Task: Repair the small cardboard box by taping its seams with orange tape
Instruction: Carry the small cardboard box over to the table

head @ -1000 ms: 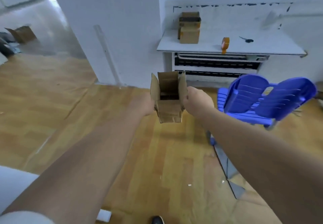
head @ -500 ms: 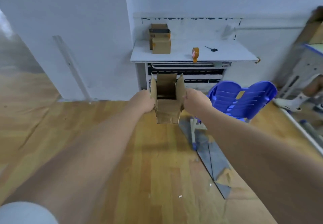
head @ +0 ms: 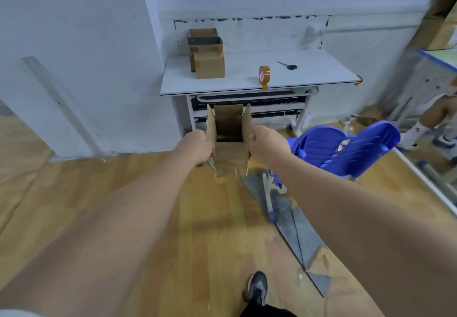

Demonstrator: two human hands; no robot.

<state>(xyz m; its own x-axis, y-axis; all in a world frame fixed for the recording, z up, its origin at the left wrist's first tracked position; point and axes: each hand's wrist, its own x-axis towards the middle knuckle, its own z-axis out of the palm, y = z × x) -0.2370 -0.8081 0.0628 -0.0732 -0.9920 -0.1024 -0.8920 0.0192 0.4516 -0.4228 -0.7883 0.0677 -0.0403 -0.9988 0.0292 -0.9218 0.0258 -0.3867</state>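
1. Head view, the only one. A small cardboard box [head: 230, 143] is held in mid-air at centre frame, above the wooden floor [head: 74, 193], between both hands at arm's length.
2. Left hand [head: 196, 147] grips the box's left side; right hand [head: 265, 144] grips its right side. The fingers of both hands are curled round the box walls, with most fingertips hidden behind the cardboard.
3. Box condition: top open, flaps standing up on the left, right and far sides, interior dark. The lower edge looks ragged and uneven, with a loose corner at lower left. No orange tape visible on it. The seams underneath cannot be seen.
4. White worktop [head: 321, 74] sits in the upper centre of the frame, against the wall. On it: an orange tape roll [head: 264, 74] standing on edge near the front lip, black scissors [head: 288, 65] just right of and behind the roll, and stacked cardboard boxes [head: 207, 54] at its left end.
5. A blue chair [head: 346, 148] lies tipped at right of centre, near the worktop's front. Grey floor pieces [head: 291, 220] lie loose below it.
6. Judged step: carrying the box towards the worktop; taping not yet begun.
7. Next move, as I judge it: set the box on the bare worktop area between the stack and the roll, free one hand, take the roll. The route should skirt the chair and the loose grey pieces underfoot.
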